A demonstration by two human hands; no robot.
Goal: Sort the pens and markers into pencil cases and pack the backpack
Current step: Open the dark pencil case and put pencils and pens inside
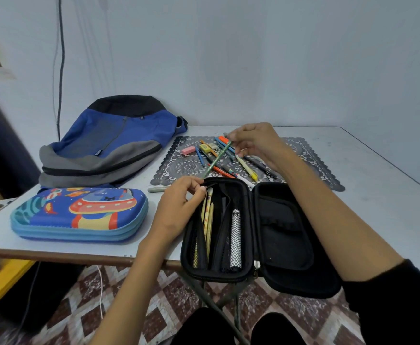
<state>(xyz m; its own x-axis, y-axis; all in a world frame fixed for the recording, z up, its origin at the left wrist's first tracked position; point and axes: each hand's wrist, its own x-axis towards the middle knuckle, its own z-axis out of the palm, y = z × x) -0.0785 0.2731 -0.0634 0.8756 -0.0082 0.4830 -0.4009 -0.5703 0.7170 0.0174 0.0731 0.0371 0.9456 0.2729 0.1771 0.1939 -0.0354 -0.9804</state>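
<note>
Pinching a green pencil (217, 158) by its top, the right grip (251, 143) slants it toward the open black case (286, 235) at bottom centre. Yellow pencils (207, 220) and a mesh pen (235, 237) sit in its pockets, where the left grip (179, 205) pinches the rim. Blue case (79, 215) at left, zipped.

By your left hand (176, 207), a matt black cloth case (286, 235). Further left, a glossy case (79, 215) and cloth backpack (114, 140).
</note>
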